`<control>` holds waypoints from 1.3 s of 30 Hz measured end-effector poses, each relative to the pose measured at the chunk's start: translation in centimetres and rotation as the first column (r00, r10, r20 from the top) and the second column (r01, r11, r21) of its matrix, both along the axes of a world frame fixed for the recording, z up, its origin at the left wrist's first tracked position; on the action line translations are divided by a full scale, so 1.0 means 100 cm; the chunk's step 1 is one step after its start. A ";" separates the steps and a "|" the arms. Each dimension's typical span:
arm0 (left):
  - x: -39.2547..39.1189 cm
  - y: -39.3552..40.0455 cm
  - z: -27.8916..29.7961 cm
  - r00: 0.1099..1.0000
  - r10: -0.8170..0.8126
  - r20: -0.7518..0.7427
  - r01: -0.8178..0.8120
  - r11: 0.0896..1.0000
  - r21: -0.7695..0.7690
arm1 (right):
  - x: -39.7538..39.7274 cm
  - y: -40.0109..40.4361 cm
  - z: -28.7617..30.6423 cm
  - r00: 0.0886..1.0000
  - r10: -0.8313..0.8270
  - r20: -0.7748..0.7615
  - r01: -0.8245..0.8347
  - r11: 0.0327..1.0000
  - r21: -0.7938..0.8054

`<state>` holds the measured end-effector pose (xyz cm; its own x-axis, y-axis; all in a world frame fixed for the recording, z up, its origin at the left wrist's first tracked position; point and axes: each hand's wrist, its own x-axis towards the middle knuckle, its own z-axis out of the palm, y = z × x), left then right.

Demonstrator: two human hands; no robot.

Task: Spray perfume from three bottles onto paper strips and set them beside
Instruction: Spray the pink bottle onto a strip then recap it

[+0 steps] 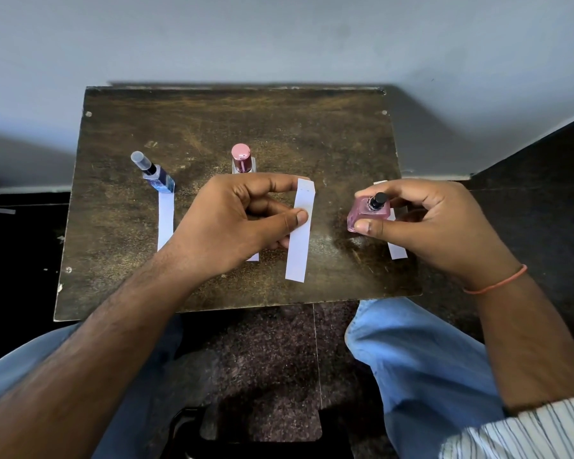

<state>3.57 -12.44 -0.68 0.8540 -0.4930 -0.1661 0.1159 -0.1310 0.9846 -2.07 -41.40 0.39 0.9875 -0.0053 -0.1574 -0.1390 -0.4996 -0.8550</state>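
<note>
Left hand [232, 220] pinches a strip [299, 230] between thumb and forefinger; right hand [434, 220] grips a pink bottle [367, 213], fingers curled round it.

Strip [299, 233] in my left grip [242, 220]; bottle [368, 212] in my right grip [424, 220], just right of it.

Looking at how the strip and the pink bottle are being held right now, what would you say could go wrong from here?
1. The left hand pinches the paper strip near its middle, so spray may wet the fingers.
2. The pink bottle in the right hand is tilted; which way its black nozzle faces is unclear, so the mist could miss the strip.
3. Another strip lies under the right hand and might catch stray spray.
</note>
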 end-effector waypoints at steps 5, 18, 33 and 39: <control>0.000 -0.002 0.000 1.000 -0.007 0.006 0.007 1.000 -0.015 | -0.001 -0.002 0.002 1.000 0.017 -0.014 -0.017 1.000 -0.005; 0.000 -0.009 0.000 1.000 0.020 0.008 -0.020 1.000 0.002 | -0.006 0.004 0.012 0.868 -0.034 0.495 0.152 0.968 -0.201; 0.000 -0.012 0.004 0.994 0.113 0.009 -0.113 0.993 -0.029 | -0.027 0.095 0.008 0.890 -0.021 0.455 0.201 0.915 -0.350; 0.000 -0.014 0.004 0.995 0.097 -0.023 -0.096 0.994 0.043 | -0.024 0.099 0.000 0.955 -0.139 0.263 0.198 0.957 -0.214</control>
